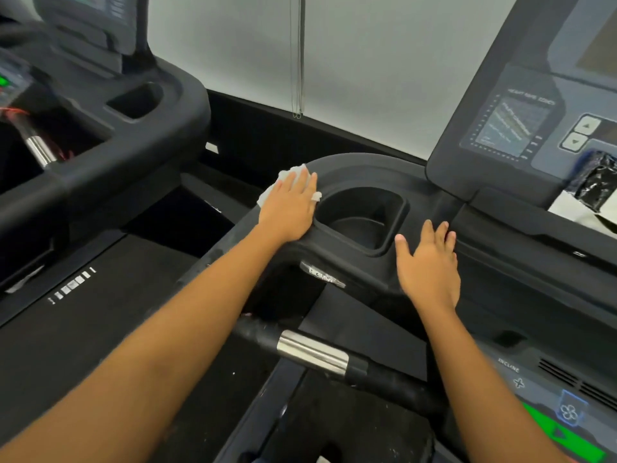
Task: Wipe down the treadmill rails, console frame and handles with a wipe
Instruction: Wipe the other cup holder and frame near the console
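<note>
In the head view, my left hand (288, 208) lies flat on the white wipe (287, 173), fingers straight and close together. It presses the wipe onto the black console frame (360, 168). The wipe sits at ten o'clock from the cup holder (364, 215). My right hand (429, 262) rests on the frame at four o'clock from the cup holder. Its fingers are spread wide and it holds nothing.

I think I am doing the console frame part now. I cannot tell which parts are already clean. The handle (314, 354) with the shiny band, at six o'clock, has pale specks on it, so I think it needs wiping. The rails are probably left to do too.

The frame is smooth, dark and curved. The control panel (514, 128) stands at two o'clock. A second treadmill (100, 128) is at ten o'clock, with a dark belt (83, 345) at eight o'clock. A pale blind (367, 78) with a hanging cord (298, 61) is at twelve o'clock.
</note>
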